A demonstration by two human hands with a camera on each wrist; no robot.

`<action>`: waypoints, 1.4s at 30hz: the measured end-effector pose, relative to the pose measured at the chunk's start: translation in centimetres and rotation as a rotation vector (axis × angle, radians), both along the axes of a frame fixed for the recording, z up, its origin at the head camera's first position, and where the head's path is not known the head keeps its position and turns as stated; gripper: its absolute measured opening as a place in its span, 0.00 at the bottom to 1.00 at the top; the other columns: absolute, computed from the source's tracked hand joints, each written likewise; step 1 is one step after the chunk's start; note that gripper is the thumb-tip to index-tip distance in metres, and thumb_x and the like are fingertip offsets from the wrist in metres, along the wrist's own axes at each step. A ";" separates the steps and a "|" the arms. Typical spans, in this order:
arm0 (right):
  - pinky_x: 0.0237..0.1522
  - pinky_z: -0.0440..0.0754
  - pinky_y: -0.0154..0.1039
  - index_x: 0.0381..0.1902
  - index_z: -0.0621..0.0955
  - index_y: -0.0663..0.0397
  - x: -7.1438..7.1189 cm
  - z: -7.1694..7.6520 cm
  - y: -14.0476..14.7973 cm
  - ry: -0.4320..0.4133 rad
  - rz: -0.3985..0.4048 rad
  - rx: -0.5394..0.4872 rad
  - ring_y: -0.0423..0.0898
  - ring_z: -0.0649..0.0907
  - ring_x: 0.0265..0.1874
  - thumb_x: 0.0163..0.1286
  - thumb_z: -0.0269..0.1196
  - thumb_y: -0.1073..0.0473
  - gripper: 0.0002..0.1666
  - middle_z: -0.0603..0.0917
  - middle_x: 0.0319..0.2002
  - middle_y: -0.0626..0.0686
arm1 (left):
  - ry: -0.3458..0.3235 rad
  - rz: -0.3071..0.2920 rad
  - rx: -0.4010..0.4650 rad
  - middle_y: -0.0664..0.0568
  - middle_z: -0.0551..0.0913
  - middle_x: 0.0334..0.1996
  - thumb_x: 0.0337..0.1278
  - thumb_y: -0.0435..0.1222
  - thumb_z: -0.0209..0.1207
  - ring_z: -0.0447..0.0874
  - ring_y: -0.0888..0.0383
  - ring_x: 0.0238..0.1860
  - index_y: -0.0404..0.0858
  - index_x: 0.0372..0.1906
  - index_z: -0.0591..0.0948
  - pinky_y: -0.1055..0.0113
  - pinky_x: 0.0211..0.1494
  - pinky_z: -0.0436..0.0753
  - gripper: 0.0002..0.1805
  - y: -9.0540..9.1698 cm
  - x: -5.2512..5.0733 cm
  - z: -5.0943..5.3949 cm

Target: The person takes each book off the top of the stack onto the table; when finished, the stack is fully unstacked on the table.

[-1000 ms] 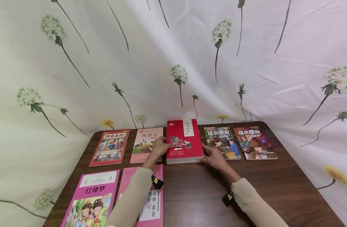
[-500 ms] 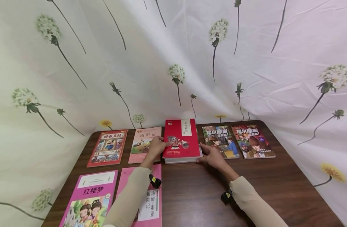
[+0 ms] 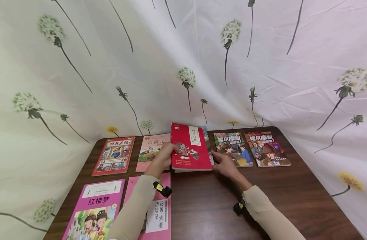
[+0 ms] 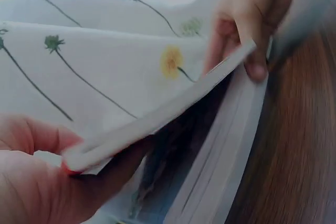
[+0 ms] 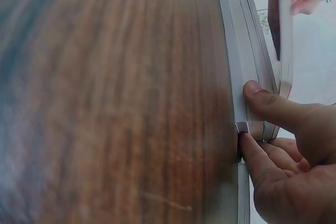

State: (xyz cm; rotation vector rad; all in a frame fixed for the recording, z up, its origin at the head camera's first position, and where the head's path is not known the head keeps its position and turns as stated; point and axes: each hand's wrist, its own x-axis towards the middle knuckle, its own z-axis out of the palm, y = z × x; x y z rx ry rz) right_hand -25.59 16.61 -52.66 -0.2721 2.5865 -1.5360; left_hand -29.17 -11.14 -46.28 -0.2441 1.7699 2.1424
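Observation:
In the head view the left hand (image 3: 163, 156) grips the left edge of a red book (image 3: 190, 156), which is tilted with its left side raised. Beneath it lie other books, a strip of one cover (image 3: 208, 146) showing at the right. The left wrist view has the left thumb and fingers (image 4: 47, 166) pinching the lifted book (image 4: 157, 116) above the lower books (image 4: 220, 145). At the stack's right side is the right hand (image 3: 226, 165); in the right wrist view its thumb (image 5: 273, 106) lies on the page edges of the lower books (image 5: 249, 51), fingers around their side.
On the brown table (image 3: 207, 206), a red comic-style book (image 3: 113, 156) and a pink book (image 3: 150, 155) lie left of the stack, two detective books (image 3: 233, 150) to the right. Nearer the front left are a purple book (image 3: 94, 206) and another pink book (image 3: 157, 216). A flowered cloth (image 3: 159, 60) hangs behind.
The red book's left side has risen and the book has shifted slightly left with the left hand, uncovering more of the cover beneath. The right hand has hardly moved.

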 end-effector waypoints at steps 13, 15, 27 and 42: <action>0.65 0.85 0.53 0.80 0.67 0.63 -0.3 0.1 0.4 0.010 0.009 0.008 0.62 0.77 0.73 0.70 0.69 0.71 0.44 0.71 0.77 0.65 | -0.032 0.009 0.100 0.41 0.76 0.69 0.76 0.33 0.57 0.85 0.50 0.58 0.44 0.81 0.62 0.54 0.57 0.90 0.34 0.1 1.4 1.0; 0.64 0.86 0.52 0.80 0.67 0.63 -0.3 0.2 0.4 0.013 0.015 0.024 0.62 0.77 0.73 0.71 0.69 0.71 0.43 0.72 0.77 0.65 | -0.029 0.005 0.131 0.42 0.76 0.70 0.76 0.32 0.56 0.86 0.51 0.58 0.45 0.81 0.62 0.54 0.56 0.91 0.34 0.0 1.6 1.3; 0.63 0.86 0.49 0.82 0.65 0.60 -0.6 0.6 0.9 -0.024 0.060 0.066 0.62 0.76 0.74 0.75 0.67 0.66 0.42 0.75 0.75 0.65 | -0.055 0.040 0.208 0.43 0.76 0.67 0.77 0.33 0.55 0.84 0.52 0.59 0.44 0.80 0.61 0.57 0.57 0.89 0.33 -0.6 3.4 2.8; 0.59 0.88 0.48 0.82 0.65 0.60 -0.7 0.8 1.0 -0.022 0.090 0.090 0.62 0.78 0.72 0.75 0.68 0.65 0.43 0.78 0.72 0.66 | -0.054 -0.007 0.198 0.47 0.81 0.58 0.75 0.33 0.57 0.88 0.56 0.52 0.38 0.75 0.64 0.60 0.55 0.91 0.29 -1.5 5.8 4.1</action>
